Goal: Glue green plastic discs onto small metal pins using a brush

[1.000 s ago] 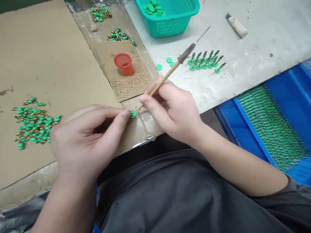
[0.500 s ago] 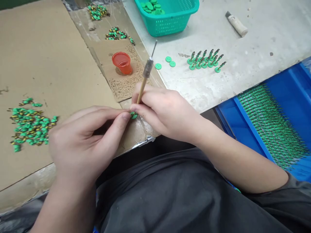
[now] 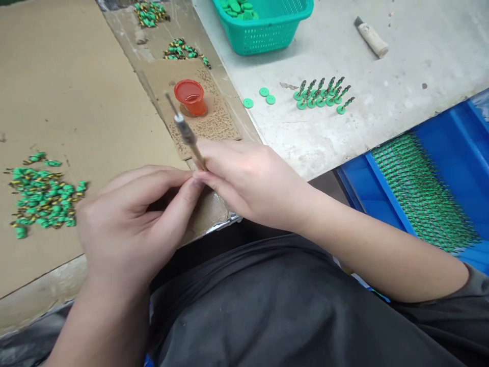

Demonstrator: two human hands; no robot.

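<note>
My left hand is closed in a pinch, thumb against forefinger, near the table's front edge. The small green piece that showed at its fingertips a moment ago is now hidden behind my fingers. Touching those fingertips, my right hand grips a wooden-handled needle tool with a clear-wrapped collar. Its thin metal point slants up and left. Beyond my hands, a red cup with liquid in it stands on speckled cardboard. A heap of small green, yellow and dark pieces lies left of my left hand.
A teal basket holds green discs. Loose green button-like discs lie near rows of dark stems on green bases. A pale tube lies at the back. To the right, a blue bin holds many green spiky pieces.
The needle tool has swung from leaning right to leaning left. My right hand has shifted slightly left, covering the small green piece. The left hand keeps its pinch.
</note>
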